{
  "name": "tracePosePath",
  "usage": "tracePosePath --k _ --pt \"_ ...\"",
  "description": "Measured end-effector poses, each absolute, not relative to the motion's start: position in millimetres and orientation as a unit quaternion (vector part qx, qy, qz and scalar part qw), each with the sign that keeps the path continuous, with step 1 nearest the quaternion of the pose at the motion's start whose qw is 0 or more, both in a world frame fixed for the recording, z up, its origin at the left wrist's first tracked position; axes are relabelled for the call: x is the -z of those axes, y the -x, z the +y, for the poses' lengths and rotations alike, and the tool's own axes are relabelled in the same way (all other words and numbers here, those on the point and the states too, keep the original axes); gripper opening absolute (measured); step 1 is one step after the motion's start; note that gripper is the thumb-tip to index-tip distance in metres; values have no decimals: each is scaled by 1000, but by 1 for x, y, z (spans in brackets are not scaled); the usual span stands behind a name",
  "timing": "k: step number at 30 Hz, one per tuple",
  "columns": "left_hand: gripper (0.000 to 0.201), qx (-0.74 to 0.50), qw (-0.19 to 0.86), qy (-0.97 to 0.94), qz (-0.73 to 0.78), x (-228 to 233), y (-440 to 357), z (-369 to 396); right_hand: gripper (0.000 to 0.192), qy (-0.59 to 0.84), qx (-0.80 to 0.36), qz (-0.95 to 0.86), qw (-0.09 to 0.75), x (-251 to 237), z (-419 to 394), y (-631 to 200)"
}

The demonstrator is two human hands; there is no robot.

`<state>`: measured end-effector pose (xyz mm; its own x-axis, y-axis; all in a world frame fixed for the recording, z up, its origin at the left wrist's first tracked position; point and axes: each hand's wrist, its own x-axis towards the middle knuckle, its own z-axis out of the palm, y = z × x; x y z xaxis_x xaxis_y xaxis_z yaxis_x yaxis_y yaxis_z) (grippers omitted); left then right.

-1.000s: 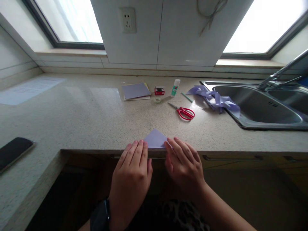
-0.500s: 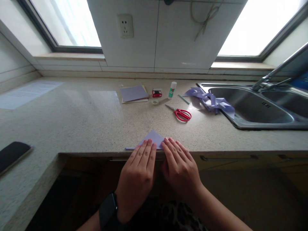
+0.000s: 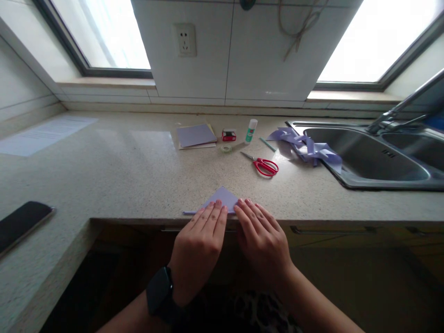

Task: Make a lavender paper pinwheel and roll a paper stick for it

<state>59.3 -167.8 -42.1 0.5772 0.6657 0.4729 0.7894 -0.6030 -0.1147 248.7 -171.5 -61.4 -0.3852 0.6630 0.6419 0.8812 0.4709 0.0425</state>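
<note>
A sheet of purple paper [image 3: 224, 196] lies at the counter's front edge. Its far corner points away from me, and its near side forms a thin rolled tube whose left end sticks out. My left hand [image 3: 200, 238] rests on the paper with fingers stretched flat and side by side. Just right of it, my right hand [image 3: 265, 236] lies flat the same way, fingertips on the paper's right part. Both palms hang over the edge, and the thumbs are mostly hidden. A dark watch [image 3: 159, 291] is on the left wrist.
Farther back are red-handled scissors [image 3: 265, 166], a glue stick [image 3: 251, 132], a small red box [image 3: 229, 135], a tape roll [image 3: 226, 149], stacked paper [image 3: 197, 135] and a green stick [image 3: 268, 144]. Folded purple paper pieces [image 3: 305, 145] overlap the sink's rim [image 3: 343, 180]. A phone [image 3: 26, 222] lies left.
The view has shifted slightly, so the counter and its items sit a little farther right. Both hands stay flat on the paper with hardly any visible movement.
</note>
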Motion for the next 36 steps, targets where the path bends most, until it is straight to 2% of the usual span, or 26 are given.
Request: tracePosePath --k 8,17,21,29,36 --pt "49 186 146 873 -426 45 -62 -168 36 480 186 -809 284 61 -172 -244" --pt "32 225 120 868 -426 33 -57 -163 19 453 151 -809 342 52 -171 -252" --pt "25 231 119 867 -425 23 -55 -162 25 421 101 -833 344 44 -170 -254" --pt "26 302 119 873 -364 33 -46 -160 20 382 110 -851 344 40 -166 -261" --pt "34 284 145 869 -378 41 -46 -162 18 395 130 -837 356 47 -164 -260"
